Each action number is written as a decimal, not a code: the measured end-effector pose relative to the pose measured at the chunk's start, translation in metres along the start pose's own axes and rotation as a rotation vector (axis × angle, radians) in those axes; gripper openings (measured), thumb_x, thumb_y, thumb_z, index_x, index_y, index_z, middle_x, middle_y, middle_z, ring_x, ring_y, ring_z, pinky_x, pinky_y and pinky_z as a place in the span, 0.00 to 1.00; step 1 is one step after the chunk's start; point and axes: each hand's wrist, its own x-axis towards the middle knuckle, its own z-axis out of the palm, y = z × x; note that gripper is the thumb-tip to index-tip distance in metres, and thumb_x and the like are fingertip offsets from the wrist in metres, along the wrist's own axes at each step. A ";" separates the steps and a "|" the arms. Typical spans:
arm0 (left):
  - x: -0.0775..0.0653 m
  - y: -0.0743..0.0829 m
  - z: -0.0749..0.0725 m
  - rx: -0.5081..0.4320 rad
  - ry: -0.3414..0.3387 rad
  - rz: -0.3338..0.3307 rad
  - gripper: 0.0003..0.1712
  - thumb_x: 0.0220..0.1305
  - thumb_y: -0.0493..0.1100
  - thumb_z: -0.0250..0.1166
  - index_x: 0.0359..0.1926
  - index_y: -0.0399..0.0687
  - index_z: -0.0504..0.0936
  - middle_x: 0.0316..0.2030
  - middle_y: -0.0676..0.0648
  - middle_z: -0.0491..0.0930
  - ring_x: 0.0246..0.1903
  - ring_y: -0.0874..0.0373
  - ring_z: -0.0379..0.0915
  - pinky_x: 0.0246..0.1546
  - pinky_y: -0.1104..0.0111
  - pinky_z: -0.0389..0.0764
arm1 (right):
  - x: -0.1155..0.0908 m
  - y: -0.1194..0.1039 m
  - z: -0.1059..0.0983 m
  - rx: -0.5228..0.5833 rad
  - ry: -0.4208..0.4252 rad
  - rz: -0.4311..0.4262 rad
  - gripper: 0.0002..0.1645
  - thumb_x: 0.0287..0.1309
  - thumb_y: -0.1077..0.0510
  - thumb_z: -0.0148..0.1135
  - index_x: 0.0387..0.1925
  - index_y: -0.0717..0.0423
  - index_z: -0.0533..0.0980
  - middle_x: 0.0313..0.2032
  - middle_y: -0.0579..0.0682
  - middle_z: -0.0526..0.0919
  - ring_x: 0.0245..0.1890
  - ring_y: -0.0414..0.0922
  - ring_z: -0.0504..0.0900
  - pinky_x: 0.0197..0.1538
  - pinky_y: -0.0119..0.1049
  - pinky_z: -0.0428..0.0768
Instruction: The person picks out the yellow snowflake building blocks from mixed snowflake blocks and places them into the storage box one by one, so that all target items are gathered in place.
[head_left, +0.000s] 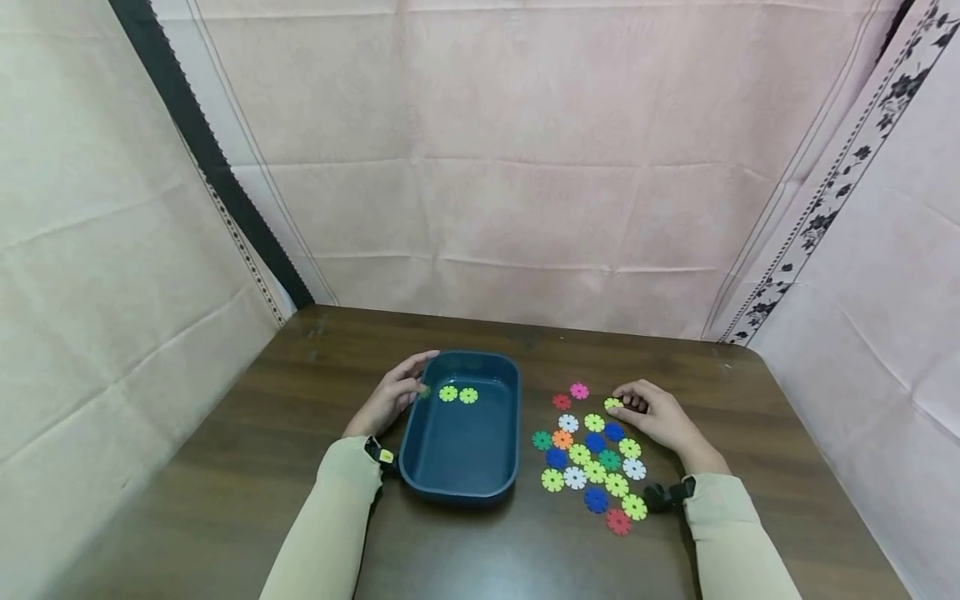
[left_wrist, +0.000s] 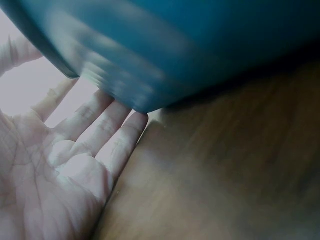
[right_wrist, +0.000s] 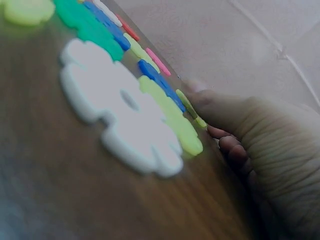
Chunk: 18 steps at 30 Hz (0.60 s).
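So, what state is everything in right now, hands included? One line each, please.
Blue tray: upright, open-topped
Two bright yellow-green pieces: inside the tray, side by side
Greenish piece: at the tray's left wall, shadowed, position unclear
Loose colored pieces: spread flat on the table
Left hand: fingers extended, touching the tray
Right hand: pinching a yellow piece
Backdrop cloth: hanging, creased

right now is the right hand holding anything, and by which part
Yes: the right hand pinches a yellow-green disc by its edge.
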 end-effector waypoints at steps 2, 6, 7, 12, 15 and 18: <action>0.001 0.000 0.000 0.002 -0.002 -0.004 0.34 0.69 0.33 0.52 0.74 0.56 0.66 0.76 0.51 0.56 0.64 0.46 0.64 0.53 0.64 0.76 | 0.000 -0.001 -0.001 0.005 -0.005 0.010 0.15 0.60 0.48 0.72 0.46 0.48 0.82 0.36 0.44 0.77 0.33 0.43 0.73 0.37 0.35 0.74; 0.002 -0.001 -0.002 0.000 -0.003 -0.008 0.34 0.69 0.32 0.51 0.74 0.55 0.66 0.75 0.49 0.57 0.62 0.43 0.66 0.52 0.65 0.77 | 0.001 -0.001 -0.001 0.014 -0.017 0.029 0.16 0.59 0.46 0.72 0.45 0.49 0.81 0.36 0.45 0.78 0.34 0.44 0.73 0.38 0.35 0.74; 0.003 -0.001 -0.002 0.000 -0.003 -0.004 0.34 0.69 0.31 0.51 0.74 0.55 0.66 0.75 0.49 0.57 0.62 0.42 0.67 0.52 0.65 0.77 | 0.002 -0.001 -0.001 0.014 -0.016 0.032 0.16 0.60 0.46 0.71 0.45 0.48 0.81 0.36 0.45 0.78 0.34 0.44 0.73 0.38 0.35 0.74; 0.003 0.000 -0.003 -0.002 -0.004 0.012 0.34 0.69 0.31 0.51 0.74 0.54 0.66 0.75 0.47 0.58 0.60 0.42 0.67 0.51 0.65 0.78 | 0.004 0.000 0.000 0.012 -0.011 0.047 0.16 0.60 0.44 0.71 0.45 0.46 0.80 0.37 0.45 0.77 0.34 0.44 0.73 0.38 0.35 0.74; 0.002 0.000 -0.003 -0.004 -0.004 0.008 0.34 0.70 0.31 0.51 0.74 0.54 0.66 0.75 0.48 0.58 0.62 0.43 0.66 0.51 0.66 0.77 | 0.003 0.000 0.000 0.016 -0.013 0.046 0.17 0.59 0.44 0.71 0.44 0.46 0.79 0.37 0.45 0.77 0.34 0.44 0.73 0.38 0.36 0.74; 0.001 -0.001 -0.002 -0.001 -0.008 0.001 0.33 0.71 0.31 0.50 0.74 0.55 0.66 0.75 0.49 0.57 0.64 0.45 0.64 0.53 0.66 0.76 | 0.001 0.000 0.000 0.015 -0.012 0.042 0.17 0.59 0.44 0.71 0.44 0.46 0.79 0.37 0.45 0.77 0.34 0.45 0.73 0.39 0.36 0.73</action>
